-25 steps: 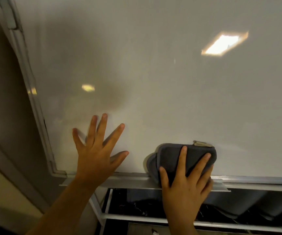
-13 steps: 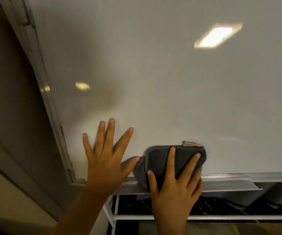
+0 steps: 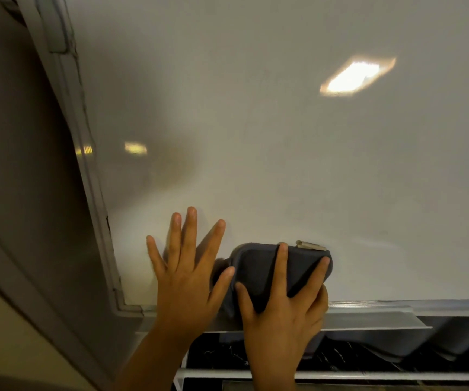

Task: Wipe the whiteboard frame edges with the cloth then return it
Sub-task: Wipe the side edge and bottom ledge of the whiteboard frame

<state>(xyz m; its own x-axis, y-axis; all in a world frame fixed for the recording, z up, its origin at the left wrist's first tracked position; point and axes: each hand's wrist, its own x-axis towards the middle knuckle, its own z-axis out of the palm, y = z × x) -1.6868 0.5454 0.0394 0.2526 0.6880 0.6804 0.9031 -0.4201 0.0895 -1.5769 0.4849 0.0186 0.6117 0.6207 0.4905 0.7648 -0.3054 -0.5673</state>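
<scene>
From the head camera, my right hand had carried the folded dark cloth further along the bottom frame edge toward the bottom-left corner of the whiteboard. A second earlier the cloth sat well apart from my left hand. Half a second earlier it had reached the thumb, and at this moment its left end sat right against that thumb. I judged this stroke along the bottom edge close to its end, since only the short stretch under my left palm lay between the cloth and the corner.

My right hand pressed the cloth flat against the board's lower edge, with its underside on the marker tray, fingers spread over the fabric rather than closed round it. My left hand held nothing, its open palm braced flat on the board with fingers splayed. Its place relative to the corner had hardly shifted.

The whole view had also slid: the left frame edge stood further right than before. The return of the cloth was not yet begun.
</scene>
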